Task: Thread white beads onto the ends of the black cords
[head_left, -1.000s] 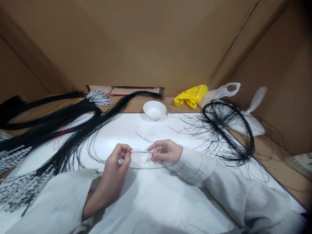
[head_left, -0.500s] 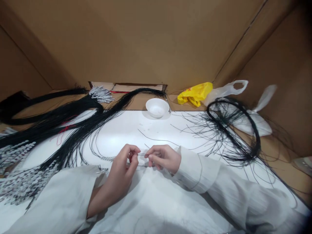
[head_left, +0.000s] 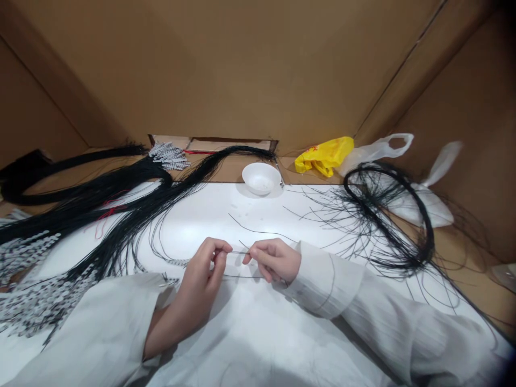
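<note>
My left hand [head_left: 207, 271] and my right hand [head_left: 273, 259] meet over the white table [head_left: 250, 328], fingertips close together. Both pinch one thin black cord [head_left: 241, 252] stretched between them; its slack loops under the hands. Whether a small bead sits in the fingers is too small to tell. A white bowl [head_left: 261, 178] stands beyond the hands at the table's far edge.
Long bundles of black cords [head_left: 121, 215] fan across the left, with strings of white beads [head_left: 32, 301] at the near left and a bead cluster [head_left: 168, 156] at the back. A coiled black cord hoop [head_left: 397, 220] lies right, over white plastic bags [head_left: 423, 201]. A yellow bag [head_left: 324, 155] lies behind. Cardboard walls enclose everything.
My hands have come closer together along the cord, and the length of cord stretched between them has shortened. The view has shifted slightly.
</note>
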Demonstrator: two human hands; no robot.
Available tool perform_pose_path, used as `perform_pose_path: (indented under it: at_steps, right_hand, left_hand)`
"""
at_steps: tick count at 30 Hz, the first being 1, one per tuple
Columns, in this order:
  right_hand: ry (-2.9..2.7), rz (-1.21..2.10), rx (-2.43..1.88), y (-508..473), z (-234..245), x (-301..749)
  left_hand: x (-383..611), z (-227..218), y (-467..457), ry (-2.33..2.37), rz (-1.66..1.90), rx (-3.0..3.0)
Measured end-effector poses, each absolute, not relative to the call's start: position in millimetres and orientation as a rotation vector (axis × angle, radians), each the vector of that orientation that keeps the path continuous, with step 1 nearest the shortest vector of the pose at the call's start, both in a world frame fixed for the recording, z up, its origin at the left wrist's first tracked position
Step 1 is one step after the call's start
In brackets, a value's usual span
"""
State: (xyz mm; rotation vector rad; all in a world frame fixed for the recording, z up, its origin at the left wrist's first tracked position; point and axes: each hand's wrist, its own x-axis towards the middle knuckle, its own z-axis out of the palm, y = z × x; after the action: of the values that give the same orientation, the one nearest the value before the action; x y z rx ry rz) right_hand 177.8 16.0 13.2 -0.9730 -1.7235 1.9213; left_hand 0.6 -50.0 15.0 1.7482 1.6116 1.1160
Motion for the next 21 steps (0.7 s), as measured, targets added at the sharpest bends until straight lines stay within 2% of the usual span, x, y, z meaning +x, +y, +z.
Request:
perform_pose_path:
  at_steps: [9, 14, 18, 21]
  right_hand:
    - [-1.661, 1.914, -0.951, 8.7, 5.6, 171.9]
    - [-1.459, 1.801, -1.044, 10.9, 3.0, 172.5]
    - [-1.225, 1.69, -1.12, 18.7, 2.5, 173.0]
    - [-1.14, 1.656, -1.076, 22.5, 2.5, 172.3]
  left_hand:
    - [7.0, 16.4, -53.0, 1.506, 0.934, 1.852]
    - [-13.0, 44.3, -40.9, 1.723, 0.892, 2.064]
    - [-34.7, 80.4, -11.3, 1.735, 0.438, 2.34]
    - [-33.8, 85.2, 22.5, 1.711, 0.164, 2.575]
